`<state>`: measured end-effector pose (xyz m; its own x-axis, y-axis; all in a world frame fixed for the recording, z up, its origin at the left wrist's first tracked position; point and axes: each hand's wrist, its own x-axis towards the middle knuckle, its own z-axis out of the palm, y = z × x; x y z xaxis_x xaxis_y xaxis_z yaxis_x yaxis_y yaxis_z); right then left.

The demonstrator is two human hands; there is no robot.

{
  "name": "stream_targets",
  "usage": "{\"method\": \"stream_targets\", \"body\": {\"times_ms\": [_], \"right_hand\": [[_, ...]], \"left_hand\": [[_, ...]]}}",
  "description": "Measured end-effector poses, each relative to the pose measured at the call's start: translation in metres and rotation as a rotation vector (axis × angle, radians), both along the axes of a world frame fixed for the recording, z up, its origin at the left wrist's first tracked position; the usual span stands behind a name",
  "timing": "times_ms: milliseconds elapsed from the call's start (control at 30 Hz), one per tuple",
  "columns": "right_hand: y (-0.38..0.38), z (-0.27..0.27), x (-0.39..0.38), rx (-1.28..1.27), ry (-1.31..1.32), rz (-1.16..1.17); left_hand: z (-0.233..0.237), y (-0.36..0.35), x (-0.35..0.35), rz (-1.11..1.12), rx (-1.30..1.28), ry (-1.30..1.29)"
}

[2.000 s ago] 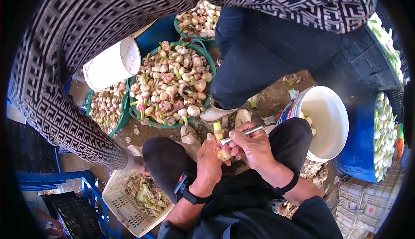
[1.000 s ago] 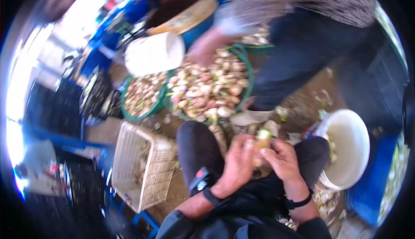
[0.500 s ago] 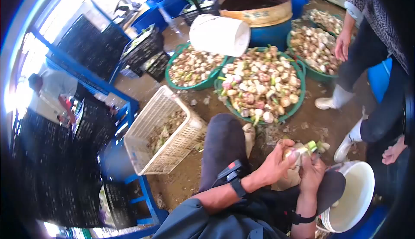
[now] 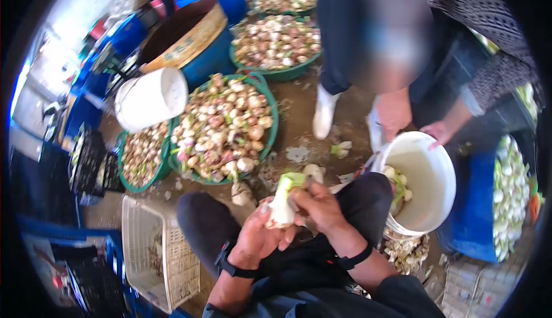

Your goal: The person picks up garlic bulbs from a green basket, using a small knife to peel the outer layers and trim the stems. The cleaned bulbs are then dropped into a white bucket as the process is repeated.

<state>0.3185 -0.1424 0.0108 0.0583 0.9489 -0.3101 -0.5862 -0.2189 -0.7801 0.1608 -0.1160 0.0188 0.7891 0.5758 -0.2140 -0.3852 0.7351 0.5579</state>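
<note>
A peeled white garlic bulb (image 4: 282, 206) with a cut green stem is held upright between my hands, over my lap. My left hand (image 4: 259, 237) is closed around its root end from below. My right hand (image 4: 323, 207) presses its thumb and fingers against the bulb's side near the stem. What lies under my right fingers is hidden. To the right of my knee stands a tilted white bucket (image 4: 440, 189) with several peeled bulbs inside. Ahead of my hands is a green tub (image 4: 273, 114) heaped with untrimmed garlic.
A co-worker's hand (image 4: 437, 133) is at the bucket's rim. A white crate (image 4: 178, 260) stands at left. A white pail (image 4: 150, 99) lies tipped on the tubs, beside a blue barrel (image 4: 204, 65). Trimmed garlic fills a blue container (image 4: 468, 214) at right.
My view has swung to the right, bringing the bucket and blue container further in. The co-worker now bends with a hand at the bucket. The garlic bulb has turned more upright in my hands.
</note>
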Motion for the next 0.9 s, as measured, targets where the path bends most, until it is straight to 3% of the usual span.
{"method": "stream_targets", "body": {"times_ms": [133,267,333,433,533,567,667,700,733,800,900], "right_hand": [[-0.004,-0.019,0.002,0.085,0.136,0.188],[-0.005,-0.018,-0.007,0.026,-0.040,0.057],[-0.005,-0.018,-0.008,0.011,-0.049,0.018],[-0.004,-0.017,-0.019,0.060,-0.198,-0.001],[-0.007,-0.009,-0.022,0.125,-0.135,0.127],[-0.006,-0.010,-0.028,0.180,-0.183,0.062],[0.002,-0.031,-0.030,0.221,-0.620,-0.012],[0.008,-0.002,-0.024,0.281,-0.733,-0.146],[0.012,0.000,-0.017,0.150,-0.880,-0.136],[0.028,-0.010,-0.012,0.035,-0.903,-0.044],[0.036,-0.014,-0.019,0.036,-0.996,-0.088]], "left_hand": [[-0.005,-0.005,-0.004,0.106,-0.076,0.152],[-0.013,-0.007,-0.005,0.307,0.258,0.429],[-0.009,-0.012,0.005,0.463,0.357,0.451],[-0.008,-0.014,0.012,0.510,0.633,0.631],[-0.024,-0.003,0.001,0.558,0.552,0.529],[-0.026,-0.002,-0.004,0.525,0.541,0.530],[-0.015,-0.002,-0.014,0.426,0.391,0.524],[-0.015,-0.001,-0.015,0.401,0.382,0.484],[-0.014,0.002,-0.017,0.387,0.350,0.414],[-0.010,0.006,-0.019,0.263,0.293,0.250],[-0.011,0.014,-0.017,0.230,0.167,0.212]]}}
